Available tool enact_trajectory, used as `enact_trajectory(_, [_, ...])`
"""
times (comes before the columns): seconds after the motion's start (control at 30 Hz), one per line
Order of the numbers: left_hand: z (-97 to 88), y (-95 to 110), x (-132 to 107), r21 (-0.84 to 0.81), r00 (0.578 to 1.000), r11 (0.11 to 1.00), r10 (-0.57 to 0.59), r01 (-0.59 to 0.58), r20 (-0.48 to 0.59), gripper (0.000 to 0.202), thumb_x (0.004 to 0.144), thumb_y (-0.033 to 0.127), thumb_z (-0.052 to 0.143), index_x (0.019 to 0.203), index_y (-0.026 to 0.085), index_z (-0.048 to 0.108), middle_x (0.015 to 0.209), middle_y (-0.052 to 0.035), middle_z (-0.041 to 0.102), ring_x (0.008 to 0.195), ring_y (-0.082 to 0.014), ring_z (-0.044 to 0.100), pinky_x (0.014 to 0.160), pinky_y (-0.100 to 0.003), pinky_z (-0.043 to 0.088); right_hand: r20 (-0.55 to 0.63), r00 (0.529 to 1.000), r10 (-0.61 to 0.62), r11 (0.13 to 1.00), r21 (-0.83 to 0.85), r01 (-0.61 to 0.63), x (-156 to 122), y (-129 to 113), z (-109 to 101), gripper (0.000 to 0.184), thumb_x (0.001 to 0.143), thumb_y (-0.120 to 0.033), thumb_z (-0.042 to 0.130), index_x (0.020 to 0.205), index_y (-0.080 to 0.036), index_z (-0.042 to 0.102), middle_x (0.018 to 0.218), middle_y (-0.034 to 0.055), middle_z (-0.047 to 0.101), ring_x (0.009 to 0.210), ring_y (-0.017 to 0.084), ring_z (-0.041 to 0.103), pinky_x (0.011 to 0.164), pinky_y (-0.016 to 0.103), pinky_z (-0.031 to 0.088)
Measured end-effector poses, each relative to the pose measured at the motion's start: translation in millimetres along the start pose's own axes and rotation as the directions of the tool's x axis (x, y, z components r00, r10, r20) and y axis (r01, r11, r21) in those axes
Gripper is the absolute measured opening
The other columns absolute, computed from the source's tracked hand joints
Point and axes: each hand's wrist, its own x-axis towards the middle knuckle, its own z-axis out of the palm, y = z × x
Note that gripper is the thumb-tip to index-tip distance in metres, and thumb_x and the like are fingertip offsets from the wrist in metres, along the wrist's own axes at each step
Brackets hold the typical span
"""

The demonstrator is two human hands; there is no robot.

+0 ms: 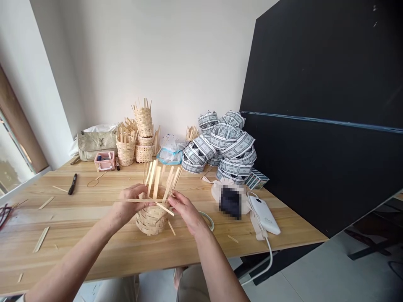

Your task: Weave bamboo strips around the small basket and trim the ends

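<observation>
A partly woven basket (151, 220) of pale wood strips stands on the table in front of me, its upright stakes (156, 182) poking up past the weave. My left hand (134, 199) pinches a long thin strip (126, 200) that runs level across the basket's near side. At the right side of the rim, my right hand (184, 206) has thumb and fingers closed around the strips there. A short strip end (165, 209) sticks out between the two hands. Exactly which strips the right fingertips grip is partly hidden.
Finished-looking woven baskets (144, 121) stand stacked by the wall, near a handbag (100, 144) and pink box (105, 161). Patterned paper bands (225, 140) pile up at back right. A marker (72, 183), tape roll (208, 220), white power bank (264, 214) with cable and wood scraps (41, 239) lie around.
</observation>
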Motion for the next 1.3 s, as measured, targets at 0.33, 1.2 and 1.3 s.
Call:
enact_trajectory(0.33, [-2.9,7.7,2.6,-0.544,0.941,0.768,-0.278,0.339,0.193,0.029,0.048,0.034,0.075,0.062,0.016,0.056,0.059,0.0027,0.054,0.051,-0.0102,0.046,0.044,-0.02,0.035,-0.01,0.999,-0.052,0.986,-0.157,0.05,5.6,1.8,9.6,0.04,0.078,-0.05,0.056,0.106,-0.022,0.061,0.108,0.0049,0.066,0.103,0.024,0.058,0.09,0.038,0.042])
enact_trajectory(1.2, [-21.1,-1.4,-0.7,-0.429,0.903,0.795,-0.357,0.429,0.24,0.027,0.05,0.032,0.075,0.063,0.015,0.058,0.043,0.0061,0.052,0.03,-0.0065,0.043,0.028,-0.015,0.023,0.095,0.869,-0.486,0.412,-0.852,0.324,0.4,-19.2,41.5,0.013,0.08,-0.022,0.06,0.069,-0.023,0.064,0.072,0.0023,0.065,0.077,0.019,0.052,0.07,0.031,0.038])
enact_trajectory(1.3, [-24.2,-4.4,-0.2,-0.392,0.883,0.798,-0.354,0.457,0.309,0.025,0.052,0.034,0.074,0.061,0.014,0.062,0.041,0.0047,0.052,0.031,-0.0068,0.044,0.029,-0.015,0.025,0.065,0.868,-0.492,0.413,-0.86,0.299,3.6,-12.3,38.5,0.01,0.082,-0.023,0.059,0.073,-0.022,0.064,0.073,0.0027,0.065,0.077,0.02,0.052,0.07,0.031,0.037])
